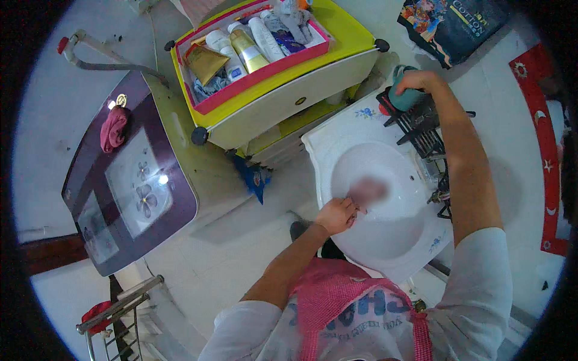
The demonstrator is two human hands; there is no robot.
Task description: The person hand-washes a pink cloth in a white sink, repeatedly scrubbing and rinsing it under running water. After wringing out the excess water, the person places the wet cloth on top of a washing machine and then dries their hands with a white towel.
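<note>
At the far right corner of the white washbasin (322, 159), my right hand (419, 81) is closed around a teal cup (404, 96). The cup is over a black slatted rack (426, 132) on the basin's back ledge. My left hand (338, 215) is over the basin's left rim, its fingers curled and close together. What they hold, if anything, cannot be made out. A blurred pinkish patch lies beside those fingertips, too smeared to name.
A yellow-topped cabinet (355, 27) bears a pink-edged box (259, 78) of tubes and bottles. Left stands a purple-lidded washing machine (90, 162) with a pink cloth (114, 129) on it. A metal rack (129, 307) is at lower left, a dark printed bag (466, 36) at upper right.
</note>
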